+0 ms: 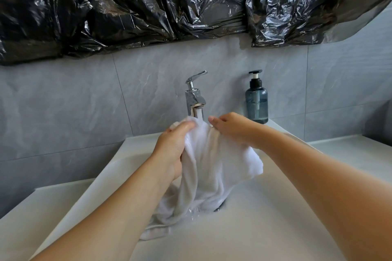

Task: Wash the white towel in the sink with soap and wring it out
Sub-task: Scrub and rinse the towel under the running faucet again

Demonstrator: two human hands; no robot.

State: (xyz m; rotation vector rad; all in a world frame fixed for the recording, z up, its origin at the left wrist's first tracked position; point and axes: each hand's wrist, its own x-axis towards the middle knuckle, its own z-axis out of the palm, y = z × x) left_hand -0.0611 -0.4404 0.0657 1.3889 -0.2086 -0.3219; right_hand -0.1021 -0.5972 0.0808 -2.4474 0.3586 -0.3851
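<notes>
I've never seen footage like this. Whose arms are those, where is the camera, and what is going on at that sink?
There is no machine here: the arms belong to a person, and the single camera sits on their head, looking forward and down, so you see roughly what they see. The left hand and the right hand both grip a white towel under the tap, where water appears to be running. The towel's lower end trails down into the sink near the drain. A blue soap bottle with a black pump stands on the ledge to the right of the tap, untouched. Behind it is a grey tiled wall, and crinkled black plastic hangs above.
</notes>
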